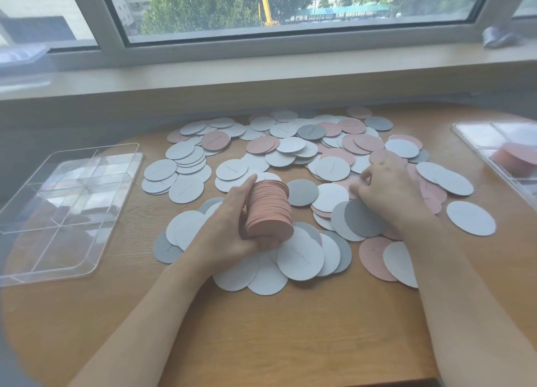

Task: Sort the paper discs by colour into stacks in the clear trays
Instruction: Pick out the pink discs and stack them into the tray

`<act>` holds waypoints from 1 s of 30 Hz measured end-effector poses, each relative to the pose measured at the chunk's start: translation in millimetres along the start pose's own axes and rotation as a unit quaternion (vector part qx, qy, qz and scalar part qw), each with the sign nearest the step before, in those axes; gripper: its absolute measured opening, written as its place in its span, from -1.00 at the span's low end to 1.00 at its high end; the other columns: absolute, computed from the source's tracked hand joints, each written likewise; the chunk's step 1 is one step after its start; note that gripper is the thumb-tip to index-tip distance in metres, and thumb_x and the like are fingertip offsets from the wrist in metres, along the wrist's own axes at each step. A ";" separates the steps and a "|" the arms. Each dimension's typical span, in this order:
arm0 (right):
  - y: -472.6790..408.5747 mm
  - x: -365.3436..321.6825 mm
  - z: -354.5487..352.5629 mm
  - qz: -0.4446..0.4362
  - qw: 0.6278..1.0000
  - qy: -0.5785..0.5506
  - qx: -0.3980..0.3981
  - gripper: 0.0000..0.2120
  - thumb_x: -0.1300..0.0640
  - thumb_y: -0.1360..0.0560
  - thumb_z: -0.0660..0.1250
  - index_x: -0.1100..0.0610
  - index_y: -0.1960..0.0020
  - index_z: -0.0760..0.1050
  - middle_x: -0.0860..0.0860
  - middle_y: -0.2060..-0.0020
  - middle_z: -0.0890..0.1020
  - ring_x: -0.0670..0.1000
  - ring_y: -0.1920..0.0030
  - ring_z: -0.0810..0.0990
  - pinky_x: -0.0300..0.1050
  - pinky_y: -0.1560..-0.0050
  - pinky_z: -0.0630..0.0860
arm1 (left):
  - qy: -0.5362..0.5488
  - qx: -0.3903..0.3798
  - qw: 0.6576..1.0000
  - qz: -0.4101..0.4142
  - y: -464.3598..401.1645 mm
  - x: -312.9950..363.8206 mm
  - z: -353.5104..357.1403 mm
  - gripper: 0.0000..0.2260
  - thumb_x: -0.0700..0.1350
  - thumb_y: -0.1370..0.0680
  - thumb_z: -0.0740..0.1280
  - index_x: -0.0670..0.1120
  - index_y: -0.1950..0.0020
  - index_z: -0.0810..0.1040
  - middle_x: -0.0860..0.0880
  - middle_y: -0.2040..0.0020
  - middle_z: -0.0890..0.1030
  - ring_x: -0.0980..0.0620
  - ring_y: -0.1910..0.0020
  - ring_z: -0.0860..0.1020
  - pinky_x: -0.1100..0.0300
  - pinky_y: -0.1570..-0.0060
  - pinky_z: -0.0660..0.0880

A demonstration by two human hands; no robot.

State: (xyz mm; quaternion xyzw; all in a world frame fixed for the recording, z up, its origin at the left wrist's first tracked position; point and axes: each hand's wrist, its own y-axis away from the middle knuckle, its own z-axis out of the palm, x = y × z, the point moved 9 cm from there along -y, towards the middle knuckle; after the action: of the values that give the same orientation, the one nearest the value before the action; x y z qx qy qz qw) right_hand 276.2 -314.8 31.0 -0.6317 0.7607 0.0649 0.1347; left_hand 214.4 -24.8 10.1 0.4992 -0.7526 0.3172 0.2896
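Two clear trays sit on the wooden counter (261,328), one at each side of the spread of discs. The left clear tray (62,209) is divided into compartments by clear walls, and no discs show in any of them. The right clear tray (476,134) is cut off by the frame edge; one compartment holds a single stack of pink discs (515,158), and its far compartments look bare, though glare makes that hard to judge.

Between the trays, loose paper discs (290,145) lie scattered and overlapping in three colours: white, pink and grey. White ones are by far the most numerous, several dozen; pink ones number perhaps twenty, mostly on the far and right side; about ten grey ones show, mostly in the near middle. An exact count cannot be made because of the overlap.

The left hand (229,227) is curled round a thick stack of pink discs (268,209), held on edge just above the loose discs, thumb on the far side and fingers beneath. The right hand (386,186) rests palm down on the pile to the right, fingertips bent onto a pale pink disc (353,183); whether they pinch it cannot be told.
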 end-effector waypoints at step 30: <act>50.9 -111.2 28.3 -0.220 0.855 -0.461 -0.095 -0.75 0.05 -0.62 0.26 -0.03 -0.27 0.54 -0.12 -0.07 0.64 -0.09 -0.13 0.60 -0.09 -0.19 0.52 | 0.016 -0.002 1.000 -0.002 -0.9 2.9 -0.8 0.07 0.15 -0.28 0.63 0.06 -0.62 0.08 0.20 -0.43 0.30 0.29 -0.35 0.39 0.46 -0.22 0.34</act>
State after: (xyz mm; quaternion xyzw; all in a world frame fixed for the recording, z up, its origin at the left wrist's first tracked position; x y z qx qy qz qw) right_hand 248.3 -192.4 32.2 -0.6899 0.4432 0.3892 0.4197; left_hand 214.4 -26.2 13.0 0.4946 -0.7474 0.3238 0.3032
